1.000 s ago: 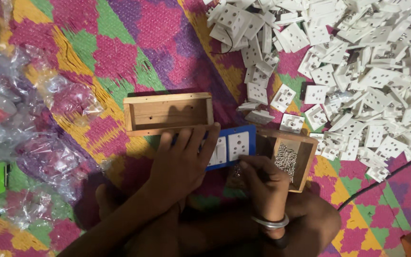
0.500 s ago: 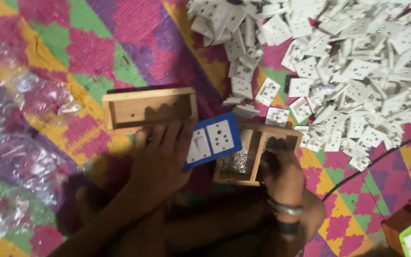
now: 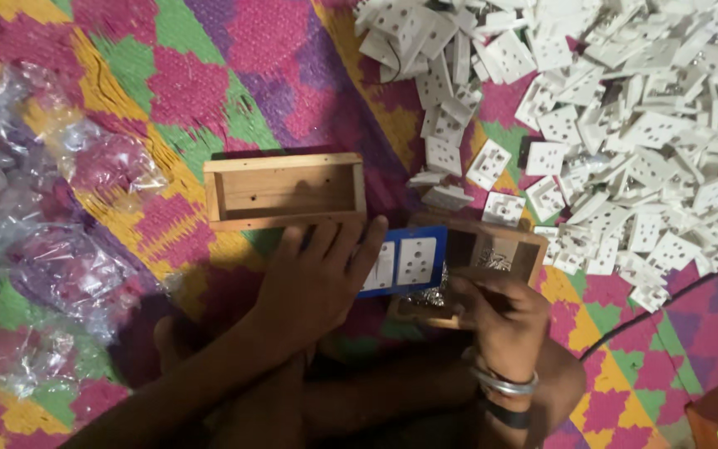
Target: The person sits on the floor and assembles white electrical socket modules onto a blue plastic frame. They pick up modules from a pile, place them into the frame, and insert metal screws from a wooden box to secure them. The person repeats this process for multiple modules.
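I see the blue jig plate [image 3: 402, 261] with 2 white socket plates on it, just below the frame's centre, pinned flat under my left hand [image 3: 313, 278], fingers spread. At 3 o'clock from it, my right hand [image 3: 500, 314] is pinched together over the small wooden box of metal parts [image 3: 492, 249]; half a second ago it sat lower. The empty wooden tray [image 3: 284, 189] lies at 11 o'clock, the white socket-plate heap [image 3: 625, 108] at 1 o'clock.
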